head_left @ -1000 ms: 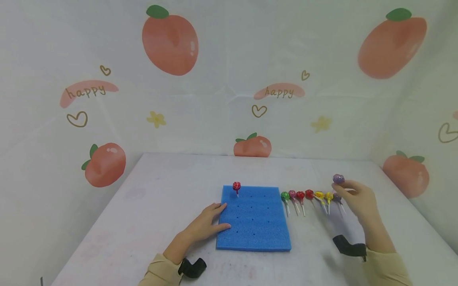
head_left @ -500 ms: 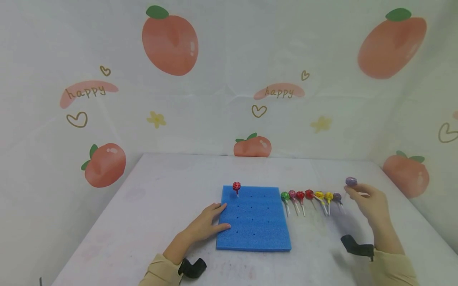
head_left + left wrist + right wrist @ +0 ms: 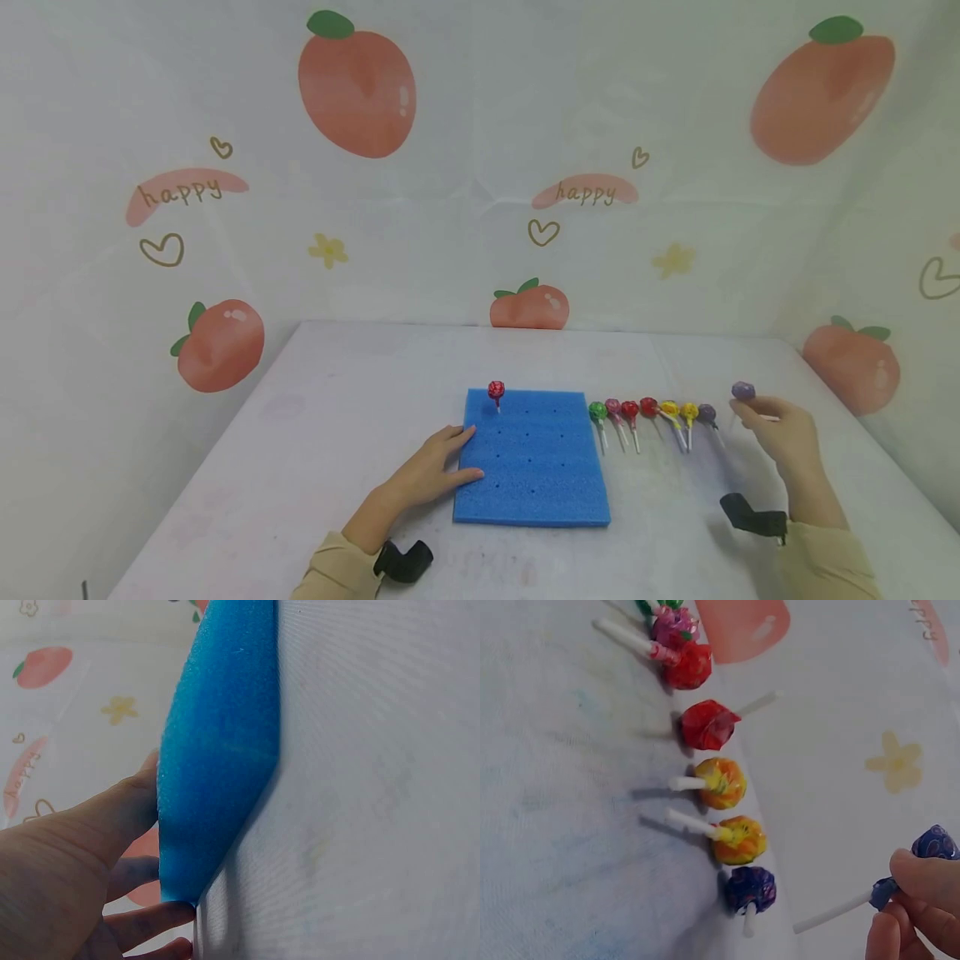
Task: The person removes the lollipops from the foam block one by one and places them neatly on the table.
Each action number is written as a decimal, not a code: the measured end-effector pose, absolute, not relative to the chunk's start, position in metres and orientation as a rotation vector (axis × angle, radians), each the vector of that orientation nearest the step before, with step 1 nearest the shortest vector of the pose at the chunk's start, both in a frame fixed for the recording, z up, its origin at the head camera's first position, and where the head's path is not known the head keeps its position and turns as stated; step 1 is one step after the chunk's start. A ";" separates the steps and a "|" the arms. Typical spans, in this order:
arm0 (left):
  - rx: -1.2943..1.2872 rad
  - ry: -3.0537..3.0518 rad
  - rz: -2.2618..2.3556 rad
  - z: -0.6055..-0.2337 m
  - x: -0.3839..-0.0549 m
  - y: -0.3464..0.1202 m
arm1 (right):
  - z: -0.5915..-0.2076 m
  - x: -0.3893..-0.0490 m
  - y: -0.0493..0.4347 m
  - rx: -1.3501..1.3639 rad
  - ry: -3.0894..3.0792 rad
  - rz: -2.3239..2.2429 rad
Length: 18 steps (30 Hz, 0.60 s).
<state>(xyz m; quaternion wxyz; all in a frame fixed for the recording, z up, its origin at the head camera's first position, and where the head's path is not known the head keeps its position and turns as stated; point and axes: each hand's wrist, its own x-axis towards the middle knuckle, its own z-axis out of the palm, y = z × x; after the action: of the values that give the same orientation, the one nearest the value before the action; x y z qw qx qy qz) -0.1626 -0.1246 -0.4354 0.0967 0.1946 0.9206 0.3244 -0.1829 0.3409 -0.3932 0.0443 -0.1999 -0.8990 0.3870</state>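
Observation:
My right hand [image 3: 783,429] pinches a purple-wrapped lollipop [image 3: 742,391] just below its head, held above the table to the right of a row of lollipops. In the right wrist view the white stick [image 3: 832,913] of this lollipop points down and left. Flat on a blue foam board [image 3: 547,500] with small holes, my left hand [image 3: 423,471] rests at the left edge, fingers extended. A red lollipop [image 3: 496,390] stands upright in the board's back left hole. Nearest my right hand in the row lies another purple lollipop [image 3: 707,413].
Left of that purple one, the row holds yellow lollipops [image 3: 688,411], red lollipops [image 3: 629,409], a pink lollipop [image 3: 613,407] and a green lollipop [image 3: 597,411] beside the board. A white patterned curtain [image 3: 450,167] hangs behind the white table [image 3: 300,417].
My right hand has moved to the right with the purple lollipop, then slightly lower, away from the row. My left hand and the board stay where they were.

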 end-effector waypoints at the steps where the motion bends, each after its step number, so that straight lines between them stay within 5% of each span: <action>1: 0.578 2.726 0.961 -0.436 -0.163 -0.125 | -0.393 -0.182 0.341 -0.604 -2.753 1.174; 18: 0.566 2.718 0.959 -0.435 -0.162 -0.125 | -0.403 -0.188 0.352 -0.662 -2.868 1.177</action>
<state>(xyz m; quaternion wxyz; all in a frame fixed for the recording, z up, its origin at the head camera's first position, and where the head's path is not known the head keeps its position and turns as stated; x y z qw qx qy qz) -0.1625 -0.1246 -0.4349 0.1018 0.1915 0.9206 0.3247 -0.1875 0.3517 -0.4032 -0.0142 -0.2089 -0.9046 0.3714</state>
